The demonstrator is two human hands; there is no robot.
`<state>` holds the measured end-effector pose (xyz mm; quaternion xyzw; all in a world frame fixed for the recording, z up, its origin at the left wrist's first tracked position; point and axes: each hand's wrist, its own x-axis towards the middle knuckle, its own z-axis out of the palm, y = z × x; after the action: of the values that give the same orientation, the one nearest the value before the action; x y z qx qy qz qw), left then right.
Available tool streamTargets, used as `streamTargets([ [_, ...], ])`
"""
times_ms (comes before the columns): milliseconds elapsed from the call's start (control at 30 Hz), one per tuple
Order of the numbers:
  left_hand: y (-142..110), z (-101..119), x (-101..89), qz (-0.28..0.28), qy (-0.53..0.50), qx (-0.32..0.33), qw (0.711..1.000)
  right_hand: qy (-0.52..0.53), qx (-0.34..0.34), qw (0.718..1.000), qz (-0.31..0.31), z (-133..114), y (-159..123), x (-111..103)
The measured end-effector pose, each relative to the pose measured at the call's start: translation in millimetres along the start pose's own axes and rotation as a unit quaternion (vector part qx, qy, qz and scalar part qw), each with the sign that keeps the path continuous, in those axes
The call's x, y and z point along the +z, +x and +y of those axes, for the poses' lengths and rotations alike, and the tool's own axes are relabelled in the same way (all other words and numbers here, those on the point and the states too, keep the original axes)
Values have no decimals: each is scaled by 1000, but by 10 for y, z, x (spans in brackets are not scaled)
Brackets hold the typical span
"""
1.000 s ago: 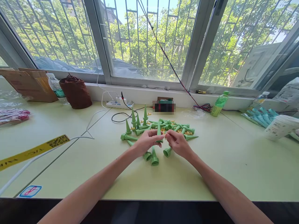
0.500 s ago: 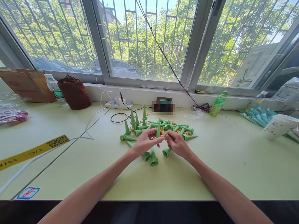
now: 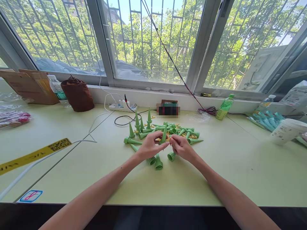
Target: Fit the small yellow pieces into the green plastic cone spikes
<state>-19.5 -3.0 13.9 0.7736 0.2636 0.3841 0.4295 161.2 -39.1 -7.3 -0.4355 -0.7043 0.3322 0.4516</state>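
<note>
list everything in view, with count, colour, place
tabletop: one, pale yellow-green, across foreground
window: one, several panes, grey-framed, back
green spikes: many, green, centre, one held
yellow pieces: many, yellow, among spikes
blurred box: one, dark, behind spikes
power strip: one, white, back centre-left
brown pouch: one, brown, back left
cardboard box: one, brown, far left
pink packets: uncountable, pinkish, left edge
clear bottles: two, clear, back left and back right
green bottle: one, green, back right
white cup: one, white, right
blue packets: several, light blue, beside cup
cables: several, white, black, red, left and back
yellow tag: one, yellow, left
sticker: one, blue-and-white, front left
left hand: one, bare, around a spike
right hand: one, bare, pinching a yellow piece
</note>
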Motion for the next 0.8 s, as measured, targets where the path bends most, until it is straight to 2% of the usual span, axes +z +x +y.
streamTargets([
  [200,6,13,10,-36,-120,-41,991,2,0,999,32,6,-1,32],
  [400,8,-15,66,-50,-204,-92,973,-69,-15,997,37,-3,-11,52],
  [567,-13,-56,81,-36,-131,-55,989,-95,-13,995,40,-14,-11,44],
  [800,-28,-67,93,11,1,9,1000,-73,-9,996,42,37,-7,44],
])
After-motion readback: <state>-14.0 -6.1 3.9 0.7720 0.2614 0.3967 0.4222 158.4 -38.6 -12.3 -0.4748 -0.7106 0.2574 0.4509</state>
